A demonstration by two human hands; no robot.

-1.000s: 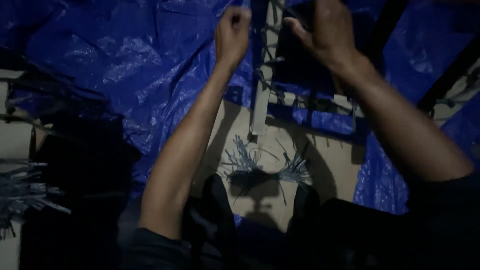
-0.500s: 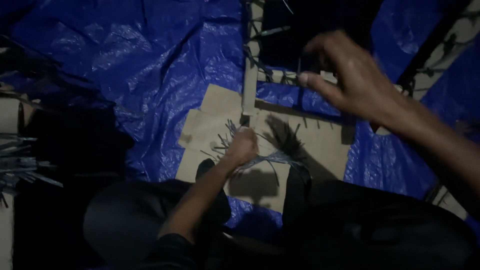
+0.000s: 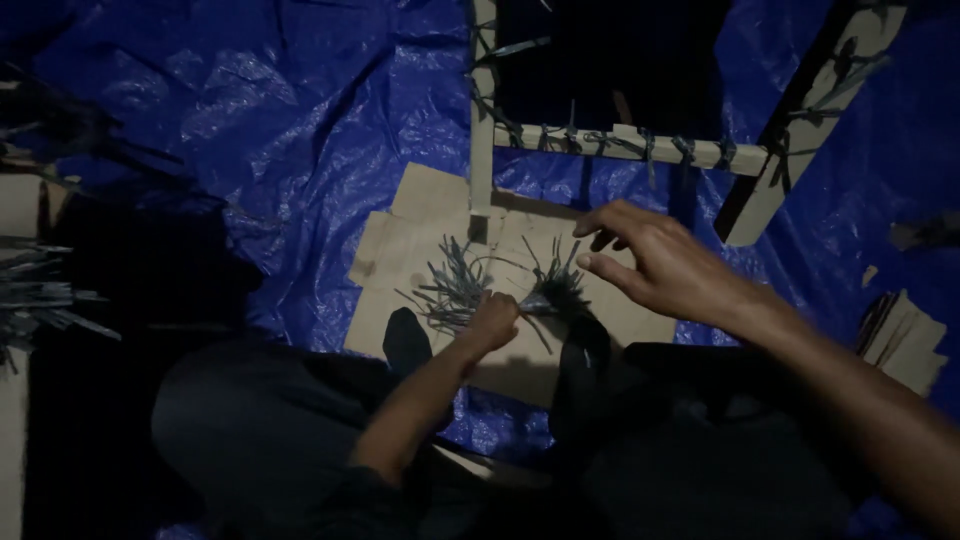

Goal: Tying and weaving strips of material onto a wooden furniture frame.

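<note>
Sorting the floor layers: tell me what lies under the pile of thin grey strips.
A flat brown cardboard sheet lies beneath the grey strips, over crinkled blue tarpaulin. The floor below is covered.

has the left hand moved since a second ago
Yes. The left hand has come down from the wooden frame to the bundle of thin strips on the cardboard.

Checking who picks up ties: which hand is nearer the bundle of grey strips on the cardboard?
Left. The left hand touches the bundle of strips; the right hand hovers apart, beside it.
</note>
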